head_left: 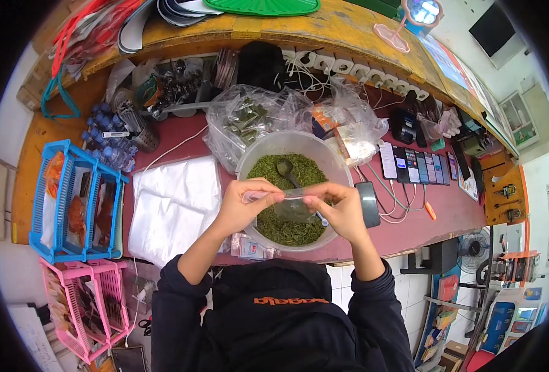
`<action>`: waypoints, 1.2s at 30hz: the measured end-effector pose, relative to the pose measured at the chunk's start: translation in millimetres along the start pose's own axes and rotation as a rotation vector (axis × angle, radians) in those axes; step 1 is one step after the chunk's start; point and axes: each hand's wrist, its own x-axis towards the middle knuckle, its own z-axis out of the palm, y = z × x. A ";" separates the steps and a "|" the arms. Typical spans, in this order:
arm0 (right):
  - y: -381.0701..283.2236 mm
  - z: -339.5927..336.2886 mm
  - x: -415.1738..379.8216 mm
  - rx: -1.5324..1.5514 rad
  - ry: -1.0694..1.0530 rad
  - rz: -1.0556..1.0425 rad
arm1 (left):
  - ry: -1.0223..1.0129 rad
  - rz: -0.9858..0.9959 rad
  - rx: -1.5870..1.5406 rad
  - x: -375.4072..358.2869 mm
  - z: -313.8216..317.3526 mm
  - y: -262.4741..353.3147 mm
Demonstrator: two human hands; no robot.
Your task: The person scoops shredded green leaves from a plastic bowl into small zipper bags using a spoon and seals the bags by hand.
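A large translucent tub (257,153) holds chopped green leaves (287,232), and a dark spoon (285,168) lies in them. Above the tub, my left hand (254,201) and my right hand (339,211) pinch the two upper corners of a small clear plastic bag (294,209). The bag hangs between them over the leaves; whether it has anything inside I cannot tell. Something small and white sticks out by the fingers of my right hand.
White plastic bags (175,204) lie left of the tub, beside a blue basket (70,204). Behind it is a clear bag of leaves (246,118). Several phones (411,164) with cables and a grey device (367,203) are at the right.
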 end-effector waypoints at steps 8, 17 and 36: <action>21.6 4.9 -14.1 0.173 0.031 -0.030 | -0.007 -0.110 -0.057 -7.2 14.4 1.0; 12.7 18.3 -20.4 -0.039 0.236 -0.198 | 0.246 0.138 0.086 -10.5 27.4 11.2; 1.1 -7.7 -28.2 0.038 0.358 -0.240 | 0.523 0.418 0.335 91.2 -64.1 21.7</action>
